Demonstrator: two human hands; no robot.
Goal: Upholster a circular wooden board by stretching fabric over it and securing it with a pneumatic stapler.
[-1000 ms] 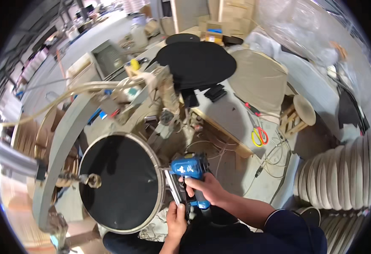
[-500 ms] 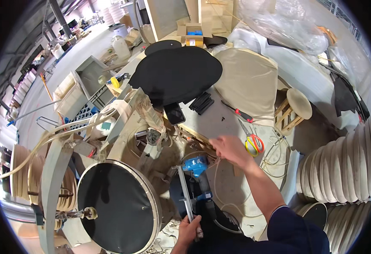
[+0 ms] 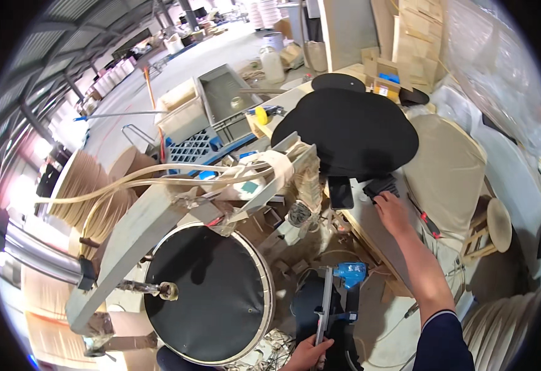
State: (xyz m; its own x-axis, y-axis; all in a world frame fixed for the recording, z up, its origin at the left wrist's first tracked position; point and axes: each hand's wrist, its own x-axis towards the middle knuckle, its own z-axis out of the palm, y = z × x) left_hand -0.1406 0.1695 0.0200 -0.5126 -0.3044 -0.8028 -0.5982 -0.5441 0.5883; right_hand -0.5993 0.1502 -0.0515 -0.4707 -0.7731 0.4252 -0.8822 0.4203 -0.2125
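Observation:
My left hand is closed round the lower end of the long metal magazine of a blue air staple gun. The tool rests upright over a dark surface near my body, its head upward. On the workbench, my right hand has its fingers bent down onto a small pile of black strips; the fingertips are partly hidden. A phone lies just left of that hand. Beyond it is a stack of black padded panels. A red-and-black handled tool lies to the right.
A round black-covered panel sits under a metal arm with a clamp rod at left. Pale hoses cross above. A beige covered panel, a wooden stool and plastic wrap are at the right.
My right hand has moved forward from above the bench's near edge to the black strips. The view has swung left, so things appear farther right. My left hand keeps hold of the staple gun.

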